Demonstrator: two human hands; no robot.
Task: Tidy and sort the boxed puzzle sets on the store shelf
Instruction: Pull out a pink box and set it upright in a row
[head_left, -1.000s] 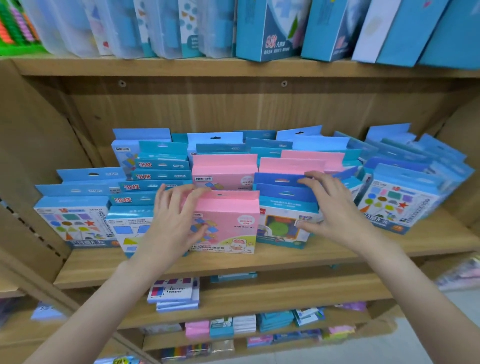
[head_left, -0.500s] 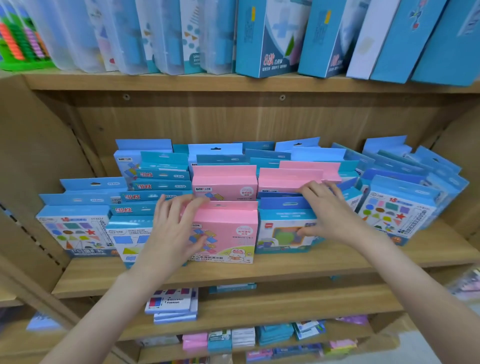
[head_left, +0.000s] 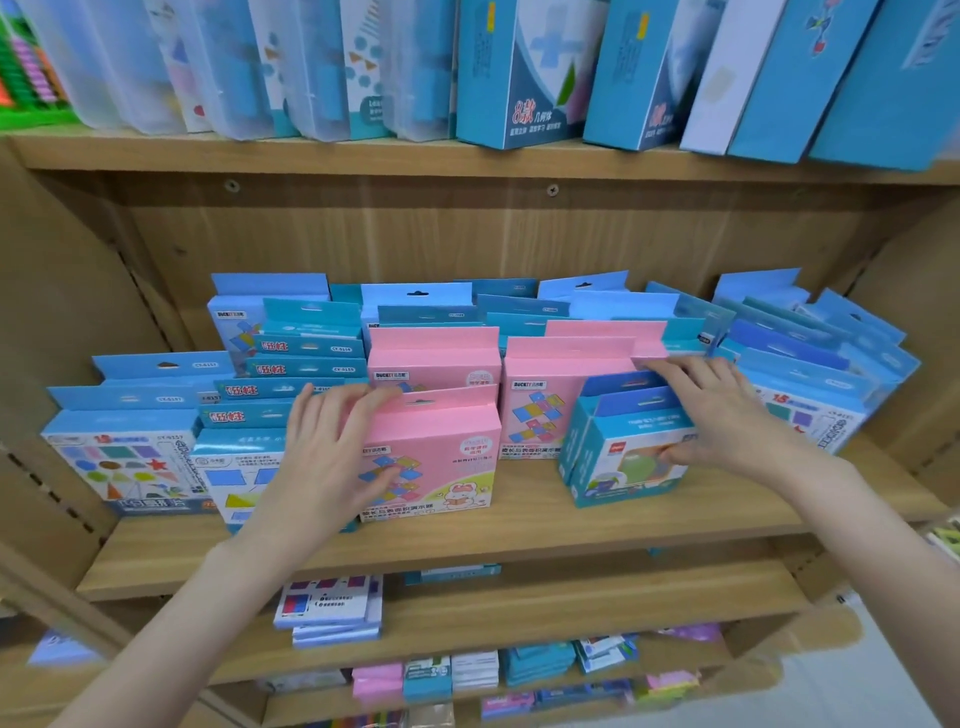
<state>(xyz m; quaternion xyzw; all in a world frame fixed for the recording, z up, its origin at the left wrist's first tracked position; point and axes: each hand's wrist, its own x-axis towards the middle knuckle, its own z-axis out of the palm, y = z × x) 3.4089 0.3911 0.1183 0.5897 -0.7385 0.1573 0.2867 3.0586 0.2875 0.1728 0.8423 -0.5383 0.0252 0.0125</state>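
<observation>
Sorting looks only partly done: on the middle shelf (head_left: 467, 540), the left hand (head_left: 332, 457) lies flat-fingered against the front pink box (head_left: 441, 457) while the right hand (head_left: 722, 415) grips two skewed blue boxes (head_left: 618, 457), other rows leaning unevenly.

Shop: wooden shelves (head_left: 467, 551) of boxed toys (head_left: 649, 73).

Bright, even light falls from above and in front; the pink and blue boxes (head_left: 436, 452) along the front edge of the middle shelf (head_left: 519, 525) read clearly, print included. Shadows are soft — a dim band under the upper shelf (head_left: 467, 161) and darker recesses at the back corners. No hard glare, only a pale sheen on the translucent cases (head_left: 218, 67) above. Wide-angle bending bows the shelf edges, and the frame's corners smear — the lowest shelf's goods (head_left: 467, 675) are blurred.
</observation>
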